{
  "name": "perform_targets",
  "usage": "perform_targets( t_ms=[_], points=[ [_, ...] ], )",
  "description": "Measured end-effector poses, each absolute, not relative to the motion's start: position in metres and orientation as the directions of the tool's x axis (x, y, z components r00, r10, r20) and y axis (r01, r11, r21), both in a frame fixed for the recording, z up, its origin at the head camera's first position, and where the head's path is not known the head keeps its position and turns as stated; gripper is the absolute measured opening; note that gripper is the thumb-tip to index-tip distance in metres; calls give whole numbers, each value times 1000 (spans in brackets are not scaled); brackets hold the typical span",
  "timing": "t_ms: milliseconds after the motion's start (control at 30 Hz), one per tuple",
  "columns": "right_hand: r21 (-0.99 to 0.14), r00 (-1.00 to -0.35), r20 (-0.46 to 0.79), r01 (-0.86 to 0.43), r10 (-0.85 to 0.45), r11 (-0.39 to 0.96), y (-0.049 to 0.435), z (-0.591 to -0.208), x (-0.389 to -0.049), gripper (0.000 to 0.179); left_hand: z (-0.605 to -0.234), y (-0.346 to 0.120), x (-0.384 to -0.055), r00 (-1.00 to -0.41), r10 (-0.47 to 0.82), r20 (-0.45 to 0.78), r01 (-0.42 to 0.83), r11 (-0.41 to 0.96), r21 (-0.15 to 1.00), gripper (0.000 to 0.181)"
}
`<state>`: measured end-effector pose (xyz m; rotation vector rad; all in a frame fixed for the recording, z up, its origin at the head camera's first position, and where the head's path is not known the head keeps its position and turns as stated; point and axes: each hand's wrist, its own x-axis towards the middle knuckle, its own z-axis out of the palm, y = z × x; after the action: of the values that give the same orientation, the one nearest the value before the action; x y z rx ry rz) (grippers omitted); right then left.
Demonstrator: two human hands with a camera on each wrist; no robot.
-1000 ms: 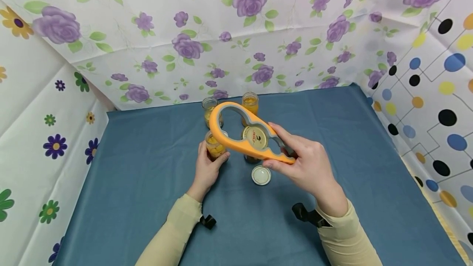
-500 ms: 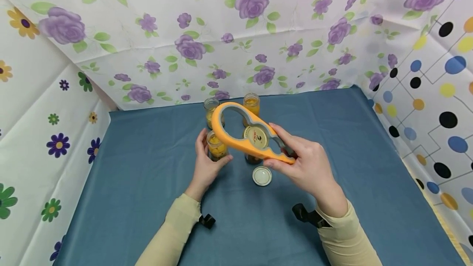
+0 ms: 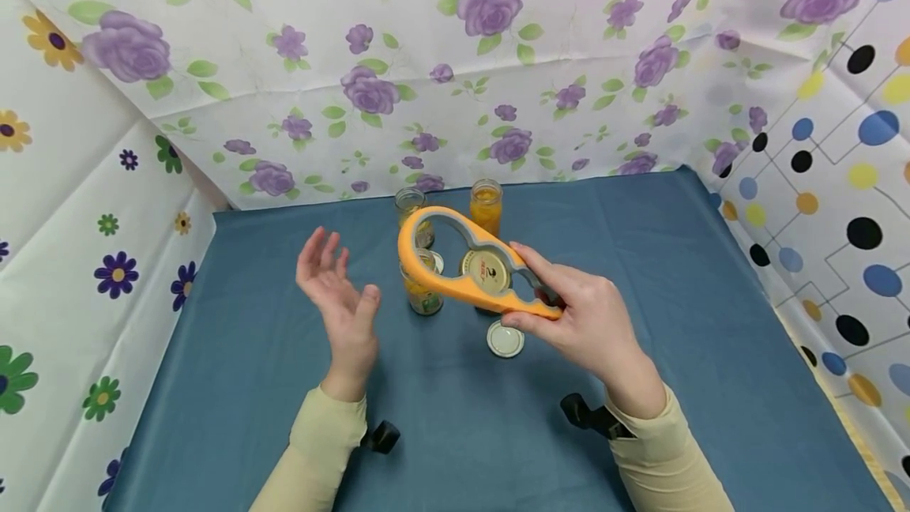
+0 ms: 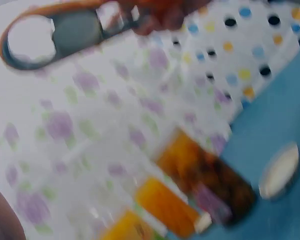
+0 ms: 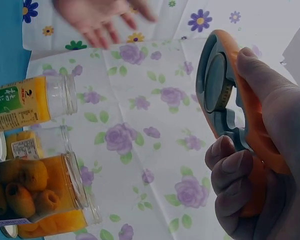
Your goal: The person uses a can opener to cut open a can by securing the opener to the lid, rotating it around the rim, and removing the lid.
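Note:
My right hand (image 3: 593,322) grips the handles of an orange and grey jar opener (image 3: 410,251), raised above the table. A gold lid (image 3: 488,271) sits inside the opener's ring, as the right wrist view confirms. My left hand (image 3: 341,314) hovers at the left with fingers spread, holding nothing. To its right stands an open glass jar (image 3: 426,305) of yellow fruit with a green label. An open jar of brown fruit (image 5: 30,187) shows in the right wrist view; the opener mostly hides it from the head view.
Two more open jars stand behind, a left one (image 3: 409,197) and a right one (image 3: 486,216) with orange contents. A loose lid (image 3: 505,339) lies on the blue cloth (image 3: 455,433). Patterned sheets (image 3: 398,133) enclose the back and sides.
My left hand has let go of the green-labelled jar and moved left, its fingers spreading. The jar stays standing. My right hand still holds the jar opener, shifted slightly down and left.

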<state>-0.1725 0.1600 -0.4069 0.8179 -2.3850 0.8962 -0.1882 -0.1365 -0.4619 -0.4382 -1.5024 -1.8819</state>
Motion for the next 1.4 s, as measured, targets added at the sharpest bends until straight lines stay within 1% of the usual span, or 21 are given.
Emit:
perform_targets(
  t_ms=[33,100,200,300,400,467,567,667,733,867,967,1033,1200,1400],
  points=[
    [-423,-709,598,-675,-373,604,160,-407,-172,87,-456,-134,-184,-718,-284,636,688,-151,709,83],
    [-414,-695,604,-692,-391,592,159,-408,-172,87,-447,-129,-175,-754,-224,618,657,-253,710,66],
    [-405,-678,604,-713,-418,572,158,-409,-171,87,-440,-121,-164,-833,-80,547,533,-379,756,47],
    [-397,-664,603,-730,-442,556,157,-409,-170,87,-437,-114,-156,-890,76,450,371,-455,810,40],
    [-385,-646,608,-748,-461,540,157,-410,-169,87,-437,-110,-152,-908,223,356,203,-509,836,42],
    [-372,-630,614,-762,-475,531,156,-411,-169,86,-438,-110,-149,-903,309,298,92,-538,838,43],
    [-356,-614,611,-777,-500,518,156,-411,-169,86,-439,-109,-146,-882,415,225,-62,-574,816,42],
    [-346,-603,598,-789,-528,508,155,-411,-168,85,-440,-109,-146,-848,497,183,-173,-586,791,45],
    [-347,-599,586,-794,-546,499,155,-410,-168,86,-441,-109,-147,-826,539,167,-221,-582,782,48],
    [-342,-591,571,-802,-570,490,154,-411,-168,85,-444,-109,-148,-779,603,170,-273,-570,775,62],
    [-334,-590,563,-803,-579,493,154,-412,-169,86,-445,-108,-149,-757,625,190,-288,-580,762,71],
    [-328,-589,559,-803,-583,497,154,-412,-169,86,-447,-107,-150,-747,634,199,-301,-590,749,73],
    [-319,-587,552,-805,-592,500,154,-413,-169,85,-450,-108,-153,-737,646,202,-329,-603,727,71],
    [-342,-594,534,-802,-602,489,154,-411,-170,84,-452,-109,-155,-737,651,181,-345,-592,728,70]
  ],
)
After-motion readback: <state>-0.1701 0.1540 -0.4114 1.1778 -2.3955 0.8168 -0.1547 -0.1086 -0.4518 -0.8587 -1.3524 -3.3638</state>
